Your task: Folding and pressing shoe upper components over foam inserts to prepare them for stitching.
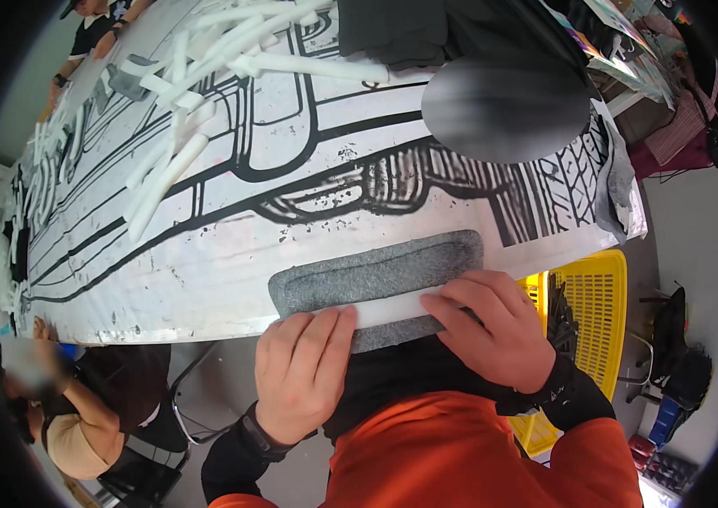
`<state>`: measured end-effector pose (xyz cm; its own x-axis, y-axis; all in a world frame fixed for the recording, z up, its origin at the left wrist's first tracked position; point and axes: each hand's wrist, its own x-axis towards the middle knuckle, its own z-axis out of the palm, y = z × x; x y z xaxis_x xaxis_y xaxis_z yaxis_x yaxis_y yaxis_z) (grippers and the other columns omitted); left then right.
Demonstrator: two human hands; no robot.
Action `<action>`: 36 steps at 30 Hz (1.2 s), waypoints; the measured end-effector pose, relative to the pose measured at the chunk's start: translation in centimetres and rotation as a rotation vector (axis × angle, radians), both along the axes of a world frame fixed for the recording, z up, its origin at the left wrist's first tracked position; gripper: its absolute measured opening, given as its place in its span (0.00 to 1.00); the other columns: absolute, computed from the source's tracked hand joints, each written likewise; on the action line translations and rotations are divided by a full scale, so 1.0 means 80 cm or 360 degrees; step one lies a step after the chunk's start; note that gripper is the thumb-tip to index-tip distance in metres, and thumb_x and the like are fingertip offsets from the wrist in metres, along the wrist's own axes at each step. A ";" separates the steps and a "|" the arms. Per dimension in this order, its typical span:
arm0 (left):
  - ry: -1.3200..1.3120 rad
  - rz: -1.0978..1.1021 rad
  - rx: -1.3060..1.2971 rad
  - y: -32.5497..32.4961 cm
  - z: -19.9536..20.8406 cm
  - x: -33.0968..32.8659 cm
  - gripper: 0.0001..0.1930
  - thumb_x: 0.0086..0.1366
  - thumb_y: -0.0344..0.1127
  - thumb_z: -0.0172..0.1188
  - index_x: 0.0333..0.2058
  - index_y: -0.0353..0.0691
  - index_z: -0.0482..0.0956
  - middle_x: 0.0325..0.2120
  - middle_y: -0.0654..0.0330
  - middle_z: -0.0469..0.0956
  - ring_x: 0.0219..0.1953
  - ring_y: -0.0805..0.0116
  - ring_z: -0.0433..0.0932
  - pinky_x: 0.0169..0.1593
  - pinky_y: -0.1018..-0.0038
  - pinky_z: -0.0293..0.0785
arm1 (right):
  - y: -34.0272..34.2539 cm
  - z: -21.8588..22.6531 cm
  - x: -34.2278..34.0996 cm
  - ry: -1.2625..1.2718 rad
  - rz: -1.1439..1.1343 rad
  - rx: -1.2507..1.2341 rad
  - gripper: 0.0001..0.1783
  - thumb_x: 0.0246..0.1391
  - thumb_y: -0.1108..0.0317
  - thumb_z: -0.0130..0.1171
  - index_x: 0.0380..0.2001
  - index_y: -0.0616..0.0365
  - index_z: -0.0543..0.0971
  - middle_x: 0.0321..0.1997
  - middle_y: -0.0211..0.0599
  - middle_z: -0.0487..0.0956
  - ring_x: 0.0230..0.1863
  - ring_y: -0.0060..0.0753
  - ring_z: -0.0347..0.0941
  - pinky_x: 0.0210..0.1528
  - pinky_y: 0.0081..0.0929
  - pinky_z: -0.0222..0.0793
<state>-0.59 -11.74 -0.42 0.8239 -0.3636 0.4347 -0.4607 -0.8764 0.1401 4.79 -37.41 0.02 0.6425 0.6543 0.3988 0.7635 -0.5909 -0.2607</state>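
A grey felt-like piece with rounded corners [376, 269] lies at the near edge of the table, its lower part hanging toward my lap. Across it runs a white, foam-looking strip [389, 311]. My left hand [301, 368] has its fingers bent over the strip's left end, pressing it against the grey cloth. At the other end, my right hand [494, 330] grips the strip between thumb and fingers. The strip's ends are hidden under both hands. A crease line runs lengthwise along the upper part of the grey piece.
The table [207, 296] has a bold black line drawing on white. White foam strips [207, 68] are heaped at the far left. Dark cloth [393, 34] lies at the back, beside a blurred oval. A yellow basket [600, 313] stands right. Other people [92, 436] sit left and far left.
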 end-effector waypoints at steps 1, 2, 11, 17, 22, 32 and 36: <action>0.0010 0.0001 -0.0001 0.000 0.003 0.001 0.22 0.52 0.26 0.66 0.49 0.36 0.85 0.47 0.59 0.80 0.47 0.59 0.77 0.48 0.64 0.75 | 0.000 0.001 0.001 0.0037 -0.0039 0.0045 0.22 0.43 0.69 0.69 0.46 0.58 0.83 0.48 0.34 0.77 0.50 0.40 0.76 0.50 0.37 0.75; 0.0114 0.0036 -0.0119 0.001 0.006 0.001 0.27 0.46 0.24 0.67 0.50 0.37 0.85 0.46 0.59 0.80 0.46 0.56 0.77 0.49 0.63 0.74 | 0.000 0.004 0.004 0.0046 -0.0037 0.0044 0.22 0.43 0.69 0.69 0.46 0.58 0.83 0.48 0.34 0.77 0.50 0.40 0.76 0.50 0.37 0.75; 0.0867 0.0776 -0.0852 -0.012 0.053 0.046 0.23 0.55 0.28 0.75 0.49 0.38 0.78 0.36 0.61 0.82 0.41 0.54 0.75 0.47 0.61 0.71 | 0.023 0.028 0.043 0.0487 -0.0551 0.0200 0.15 0.40 0.65 0.79 0.25 0.55 0.80 0.31 0.30 0.78 0.39 0.40 0.74 0.43 0.38 0.68; -0.0123 0.0594 0.0018 -0.032 0.046 0.046 0.19 0.53 0.33 0.77 0.44 0.40 0.83 0.41 0.59 0.82 0.42 0.54 0.77 0.48 0.54 0.67 | 0.032 0.037 0.063 0.0653 -0.0673 0.0155 0.17 0.38 0.61 0.81 0.21 0.54 0.80 0.25 0.31 0.72 0.35 0.42 0.71 0.41 0.38 0.67; -0.0160 -0.0248 0.0091 -0.032 0.002 0.030 0.11 0.63 0.33 0.62 0.42 0.45 0.90 0.49 0.62 0.82 0.52 0.64 0.78 0.52 0.74 0.78 | 0.031 0.037 0.068 0.0739 -0.0650 0.0072 0.18 0.36 0.59 0.81 0.20 0.54 0.80 0.25 0.30 0.73 0.34 0.40 0.71 0.41 0.37 0.66; -0.0058 -0.0041 0.0234 -0.044 -0.013 0.033 0.13 0.67 0.31 0.59 0.45 0.42 0.90 0.52 0.61 0.83 0.56 0.62 0.79 0.61 0.69 0.78 | 0.025 0.038 0.069 0.0746 -0.0710 0.0076 0.19 0.36 0.57 0.82 0.20 0.52 0.79 0.25 0.28 0.73 0.33 0.39 0.70 0.39 0.36 0.63; 0.0095 -0.0011 0.0281 -0.045 -0.004 0.037 0.13 0.67 0.32 0.59 0.46 0.42 0.90 0.52 0.61 0.84 0.56 0.62 0.80 0.64 0.67 0.77 | 0.026 0.025 0.066 0.0752 -0.0804 0.0167 0.20 0.35 0.57 0.82 0.20 0.52 0.79 0.25 0.29 0.73 0.33 0.40 0.70 0.38 0.37 0.62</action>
<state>2.36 -15.36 -0.70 0.8436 -0.4356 0.3140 -0.4622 -0.8867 0.0118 10.09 -35.35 2.05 0.9781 0.2030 0.0466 0.1927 -0.7972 -0.5722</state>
